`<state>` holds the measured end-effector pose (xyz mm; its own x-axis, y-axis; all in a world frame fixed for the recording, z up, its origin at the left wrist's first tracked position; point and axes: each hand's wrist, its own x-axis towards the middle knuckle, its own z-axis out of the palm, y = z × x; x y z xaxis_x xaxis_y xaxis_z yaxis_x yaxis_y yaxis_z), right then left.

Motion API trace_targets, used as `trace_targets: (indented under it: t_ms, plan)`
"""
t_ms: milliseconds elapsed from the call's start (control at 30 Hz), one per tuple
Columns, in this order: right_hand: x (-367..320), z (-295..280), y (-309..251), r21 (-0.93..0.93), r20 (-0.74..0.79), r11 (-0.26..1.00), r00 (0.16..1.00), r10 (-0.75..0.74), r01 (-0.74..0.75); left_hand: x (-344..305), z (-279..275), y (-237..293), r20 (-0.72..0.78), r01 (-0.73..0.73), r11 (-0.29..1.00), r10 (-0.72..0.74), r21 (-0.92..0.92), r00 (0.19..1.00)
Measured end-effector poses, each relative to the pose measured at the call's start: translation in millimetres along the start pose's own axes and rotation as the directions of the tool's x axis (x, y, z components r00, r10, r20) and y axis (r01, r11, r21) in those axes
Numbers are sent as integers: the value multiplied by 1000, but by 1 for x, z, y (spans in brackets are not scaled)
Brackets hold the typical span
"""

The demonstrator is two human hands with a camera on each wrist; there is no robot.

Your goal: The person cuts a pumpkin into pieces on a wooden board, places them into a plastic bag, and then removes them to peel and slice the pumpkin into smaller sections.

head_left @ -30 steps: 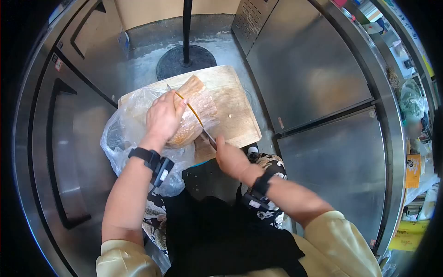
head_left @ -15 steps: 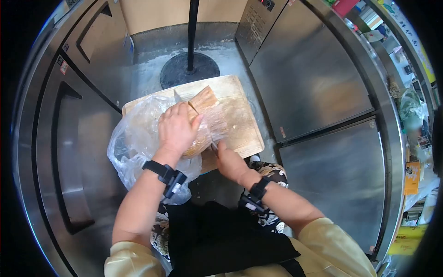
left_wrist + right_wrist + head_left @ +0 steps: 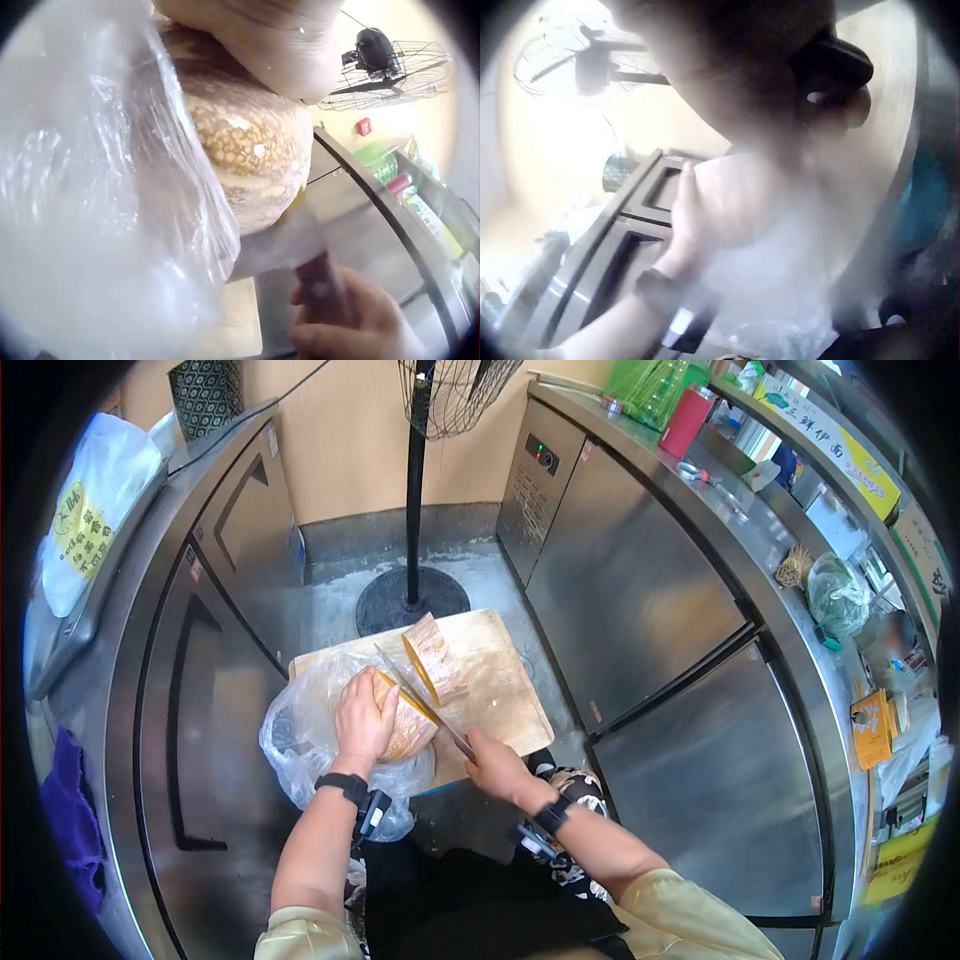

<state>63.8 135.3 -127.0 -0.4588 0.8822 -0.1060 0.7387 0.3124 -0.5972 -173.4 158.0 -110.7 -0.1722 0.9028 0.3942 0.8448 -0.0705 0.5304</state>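
A large pumpkin (image 3: pixel 408 737) with mottled tan skin and orange flesh lies on a wooden cutting board (image 3: pixel 505 680). My left hand (image 3: pixel 364 718) grips it from above, near its cut end. A knife (image 3: pixel 440 724) is held by its dark handle in my right hand (image 3: pixel 497 766); its blade runs along the pumpkin's cut face. Beyond the blade stands a separate thick piece of pumpkin (image 3: pixel 432 650), orange side towards the knife. A clear plastic bag (image 3: pixel 97 195) covers the left part of the board and lies against the pumpkin in the left wrist view.
Steel cabinets (image 3: pixel 650 560) close in on both sides. Behind the board stands a fan on a round black base (image 3: pixel 400 605). A red bottle (image 3: pixel 687 422) and a bagged green item (image 3: pixel 838 595) sit on the right counter, a white bag (image 3: pixel 100 510) on the left one.
The knife has passed through the pumpkin, and a thick piece now stands apart from the rest. The head view has tilted up, showing more of the counters and the fan.
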Motion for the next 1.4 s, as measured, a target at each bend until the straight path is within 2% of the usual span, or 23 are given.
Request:
trace_targets:
  t_ms: [100, 233, 300, 333, 433, 467, 567, 633, 700, 800, 833, 933, 967, 1033, 1067, 1133, 1233, 1333, 1367, 1400]
  plan:
    - [-36, -42, -29, 156, -75, 987, 997, -22, 33, 2, 2, -9, -20, 18, 999, -19, -33, 1000]
    - [-50, -88, -50, 172, -328, 983, 945, -3, 63, -5, -2, -13, -20, 37, 998, -38, -44, 999]
    - [-44, -92, -38, 153, -435, 988, 898, 68, -1, -6, -2, -15, -26, 52, 998, -54, -46, 998]
    - [-39, -90, -27, 158, -421, 982, 893, 158, -100, -8, -2, -14, -28, 61, 997, -62, -48, 998]
    - [-27, -62, 13, 26, -501, 969, 836, 224, -244, -12, -2, -19, -31, 59, 995, -62, -77, 998]
    - [-26, -55, 22, -4, -462, 949, 843, 277, -314, -14, -4, -22, -28, 56, 994, -59, -90, 998]
    - [-22, -26, 48, -79, -434, 949, 868, 243, -305, -23, -3, -37, -18, 46, 994, -48, -103, 999]
    - [-18, -13, 50, -103, -373, 927, 878, 299, -360, -26, -5, -46, -21, 34, 995, -36, -91, 999]
    - [-15, -1, 50, -117, -332, 923, 890, 313, -368, -32, -14, -48, 80, 123, 992, -120, -35, 990]
    - [-10, 15, 57, -124, -351, 960, 916, 194, -251, -33, -32, -40, 195, 245, 964, -261, 104, 946]
    - [-9, 20, 60, -117, -328, 960, 922, 204, -254, -35, -38, -38, 220, 284, 946, -314, 158, 924]
    - [-3, 25, 60, -85, -248, 958, 937, 247, -275, -38, -38, -45, 293, 532, 842, -489, -85, 822]
    - [-1, 29, 61, -75, -254, 959, 935, 246, -273, -44, -39, -45, 320, 637, 743, -564, -206, 761]
    - [1, 38, 63, -51, -266, 961, 931, 249, -271, -50, -53, 1, 401, 775, 472, -669, -421, 626]
    - [2, 43, 64, -61, -298, 965, 927, 226, -255, -52, -56, 2, 457, 822, 371, -696, -431, 554]
    - [1, 41, 58, -80, -365, 969, 911, 190, -234, -57, -53, 0, 478, 818, 329, -684, -472, 551]
    - [-3, 23, 42, -130, -473, 985, 880, 42, -117, -60, -45, 8, 484, 800, 244, -688, -548, 541]
    - [-2, 24, 38, 101, -301, 993, 953, -34, 67, -61, -38, 10, 460, 787, 195, -719, -585, 520]
    - [1, 31, 39, 226, -240, 971, 971, -21, 77, -63, -36, 8, 448, 783, 186, -732, -593, 513]
    - [6, 44, 41, 346, -175, 935, 984, -17, 78, -65, -35, 7, 424, 764, 212, -728, -609, 539]
